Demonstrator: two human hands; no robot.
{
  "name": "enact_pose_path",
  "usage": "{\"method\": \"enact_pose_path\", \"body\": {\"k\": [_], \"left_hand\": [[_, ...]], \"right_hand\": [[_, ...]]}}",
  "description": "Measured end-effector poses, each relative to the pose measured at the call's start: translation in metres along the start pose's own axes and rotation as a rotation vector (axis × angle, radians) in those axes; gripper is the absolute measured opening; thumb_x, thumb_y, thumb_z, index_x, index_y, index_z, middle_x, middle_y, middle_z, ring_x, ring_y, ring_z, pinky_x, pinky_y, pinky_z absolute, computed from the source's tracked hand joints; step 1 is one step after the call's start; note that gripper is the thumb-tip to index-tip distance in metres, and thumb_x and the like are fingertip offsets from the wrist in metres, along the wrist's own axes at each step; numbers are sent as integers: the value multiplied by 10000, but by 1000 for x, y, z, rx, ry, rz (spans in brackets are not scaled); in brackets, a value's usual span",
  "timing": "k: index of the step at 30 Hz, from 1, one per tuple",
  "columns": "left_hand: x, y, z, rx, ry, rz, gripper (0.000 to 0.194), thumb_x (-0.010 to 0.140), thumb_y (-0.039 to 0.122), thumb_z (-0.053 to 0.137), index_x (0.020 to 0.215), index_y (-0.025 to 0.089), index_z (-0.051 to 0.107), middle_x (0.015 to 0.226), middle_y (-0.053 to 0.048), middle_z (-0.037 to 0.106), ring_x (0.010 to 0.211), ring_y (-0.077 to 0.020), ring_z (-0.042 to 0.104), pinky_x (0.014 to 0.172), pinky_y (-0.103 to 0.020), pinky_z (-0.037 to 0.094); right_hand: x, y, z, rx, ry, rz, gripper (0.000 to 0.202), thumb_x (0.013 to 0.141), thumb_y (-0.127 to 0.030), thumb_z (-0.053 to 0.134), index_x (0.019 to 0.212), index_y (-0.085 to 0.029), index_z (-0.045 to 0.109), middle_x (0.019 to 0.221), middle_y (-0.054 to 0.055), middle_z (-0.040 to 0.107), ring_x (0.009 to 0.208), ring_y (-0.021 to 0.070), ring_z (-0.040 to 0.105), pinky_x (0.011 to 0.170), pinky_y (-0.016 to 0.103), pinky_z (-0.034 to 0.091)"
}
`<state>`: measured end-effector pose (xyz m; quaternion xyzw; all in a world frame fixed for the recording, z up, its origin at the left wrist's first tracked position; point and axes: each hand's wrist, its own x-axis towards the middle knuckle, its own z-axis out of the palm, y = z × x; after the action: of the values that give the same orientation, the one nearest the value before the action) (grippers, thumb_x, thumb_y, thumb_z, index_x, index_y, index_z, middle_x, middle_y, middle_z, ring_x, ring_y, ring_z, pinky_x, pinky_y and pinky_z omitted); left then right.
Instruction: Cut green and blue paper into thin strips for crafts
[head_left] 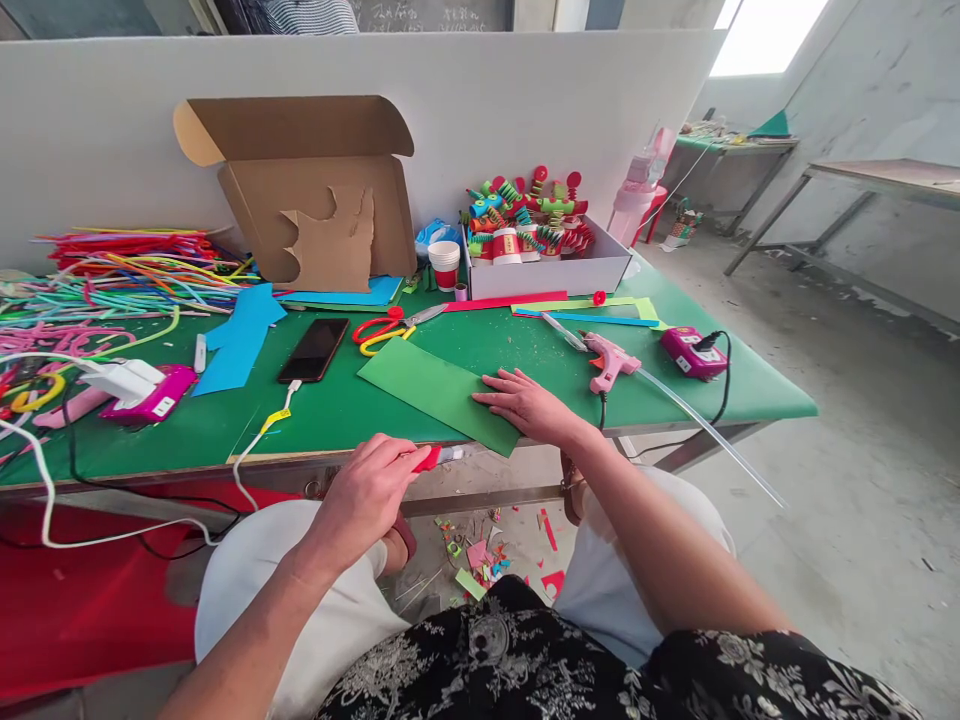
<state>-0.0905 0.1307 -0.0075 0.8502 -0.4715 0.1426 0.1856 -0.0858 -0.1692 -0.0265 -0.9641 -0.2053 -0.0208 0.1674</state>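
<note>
A light green paper sheet [431, 388] lies on the dark green table, one corner reaching past the front edge. My right hand [525, 404] rests on its right end with the fingers spread. At the table's front edge, my left hand [375, 480] is closed around a red-handled cutter [431, 459], whose tip points right, just below the sheet. Red and yellow scissors [390, 328] lie behind the paper's left end. To the right of the sheet rests a pink glue gun [611, 360] with a long clear stick in its back.
A black phone [315, 350], blue paper [238, 345] and a pile of coloured pipe cleaners [142, 265] lie to the left. Behind stand an open cardboard box [255, 200], paper cups [444, 265] and a white box [592, 275] of crafts. Cables hang over the front edge.
</note>
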Motion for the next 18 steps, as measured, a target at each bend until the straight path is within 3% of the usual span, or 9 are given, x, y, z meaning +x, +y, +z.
{"method": "enact_pose_path", "body": {"k": [12, 18], "left_hand": [[8, 9, 8, -12, 4, -14, 281, 946, 126, 475, 1143, 166, 671, 1017, -86, 683, 910, -209, 559, 795, -368, 514], [13, 15, 19, -86, -20, -7, 313, 932, 93, 466, 1148, 183, 674, 1017, -81, 682, 911, -208, 565, 811, -375, 515]], "right_hand": [[0, 2, 1, 3, 16, -9, 410, 1036, -342, 359, 1402, -326, 544, 1523, 40, 458, 1432, 287, 366, 1175, 562, 278], [0, -6, -3, -32, -5, 19, 438, 1021, -418, 414, 1408, -265, 549, 1531, 90, 441, 1436, 315, 351, 1185, 538, 259]]}}
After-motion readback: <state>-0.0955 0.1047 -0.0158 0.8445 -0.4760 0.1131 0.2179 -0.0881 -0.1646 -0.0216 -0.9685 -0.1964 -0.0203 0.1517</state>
